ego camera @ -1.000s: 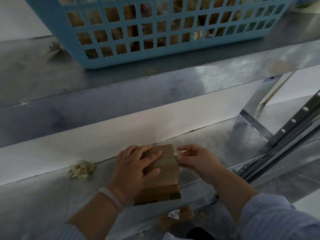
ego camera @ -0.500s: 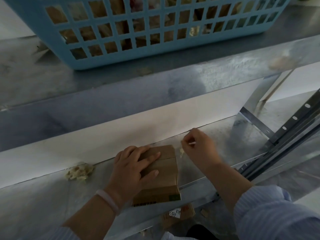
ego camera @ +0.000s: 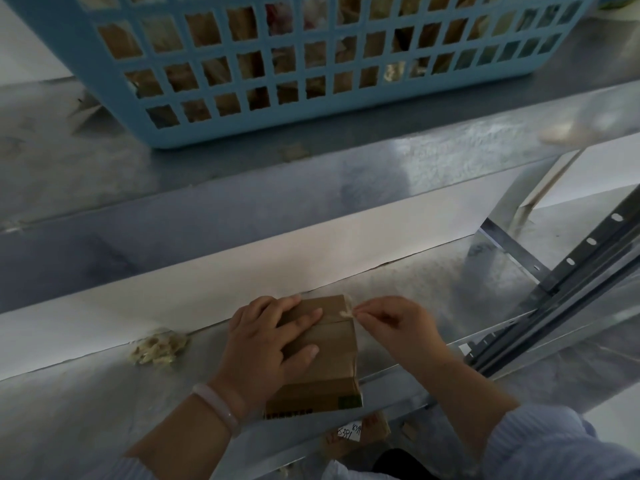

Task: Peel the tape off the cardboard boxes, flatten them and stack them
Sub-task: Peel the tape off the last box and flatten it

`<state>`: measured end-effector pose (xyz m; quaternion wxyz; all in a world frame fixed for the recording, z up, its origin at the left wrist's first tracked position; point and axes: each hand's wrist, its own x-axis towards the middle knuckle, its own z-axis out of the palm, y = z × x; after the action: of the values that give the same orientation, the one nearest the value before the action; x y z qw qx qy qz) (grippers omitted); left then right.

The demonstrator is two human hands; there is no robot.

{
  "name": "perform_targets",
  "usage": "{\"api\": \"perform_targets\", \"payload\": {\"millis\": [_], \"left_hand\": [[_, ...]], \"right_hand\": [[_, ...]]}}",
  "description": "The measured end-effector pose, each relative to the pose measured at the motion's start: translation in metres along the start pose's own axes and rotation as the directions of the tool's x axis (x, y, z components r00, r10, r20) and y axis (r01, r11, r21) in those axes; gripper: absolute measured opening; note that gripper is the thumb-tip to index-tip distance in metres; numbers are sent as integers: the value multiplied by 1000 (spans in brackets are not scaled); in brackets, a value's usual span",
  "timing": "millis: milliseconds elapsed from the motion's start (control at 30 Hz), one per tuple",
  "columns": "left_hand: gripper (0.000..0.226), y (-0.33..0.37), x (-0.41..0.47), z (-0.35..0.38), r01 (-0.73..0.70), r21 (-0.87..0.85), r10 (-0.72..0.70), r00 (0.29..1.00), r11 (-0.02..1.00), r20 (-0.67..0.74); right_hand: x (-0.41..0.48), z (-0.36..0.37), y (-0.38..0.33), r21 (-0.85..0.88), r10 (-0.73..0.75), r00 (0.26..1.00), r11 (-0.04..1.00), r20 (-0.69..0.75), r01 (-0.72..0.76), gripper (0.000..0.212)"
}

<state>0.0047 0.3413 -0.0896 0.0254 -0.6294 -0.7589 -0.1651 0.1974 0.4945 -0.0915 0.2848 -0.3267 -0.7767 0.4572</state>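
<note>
Head view: the cardboard box [ego camera: 332, 344] is kept on the metal shelf [ego camera: 433, 292], near its front edge. It is pressed down by the left hand [ego camera: 266, 344], with the fingers [ego camera: 311, 315] straight and spread across the top.

The right hand [ego camera: 394, 323] was lifted clear behind the box half a second ago. It is now brought back to the right end of the top seam. A curled tape end [ego camera: 346, 311] is pinched there between thumb and forefinger.

This is judged to be a re-grip for another pull, so the seam is not yet fully stripped. The box is neither opened nor flattened.

A wad of peeled tape [ego camera: 157, 348] is left on the shelf well to the left. More cardboard is seen through the blue basket [ego camera: 114, 109] on the upper shelf [ego camera: 207, 174].
</note>
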Motion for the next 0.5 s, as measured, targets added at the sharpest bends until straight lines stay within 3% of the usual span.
{"api": "perform_targets", "payload": {"millis": [67, 133, 267, 400, 500], "left_hand": [[49, 0, 0, 0, -1, 5, 1, 1000, 1000, 1], [50, 0, 0, -1, -7, 9, 7, 1000, 1000, 1], [50, 1, 1, -1, -1, 0, 1, 1000, 1000, 10], [51, 0, 0, -2, 1, -6, -1, 1000, 1000, 26], [51, 0, 0, -3, -6, -9, 6, 1000, 1000, 24]], "right_hand": [[2, 2, -6, 206, 210, 974, 953, 89, -224, 13], [5, 1, -11, 255, 254, 959, 926, 128, -279, 24], [9, -1, -12, 63, 209, 966, 973, 152, -220, 26], [19, -11, -11, -39, 194, 977, 981, 90, -191, 17], [29, -15, -13, -256, 125, 989, 961, 77, -102, 12]]}}
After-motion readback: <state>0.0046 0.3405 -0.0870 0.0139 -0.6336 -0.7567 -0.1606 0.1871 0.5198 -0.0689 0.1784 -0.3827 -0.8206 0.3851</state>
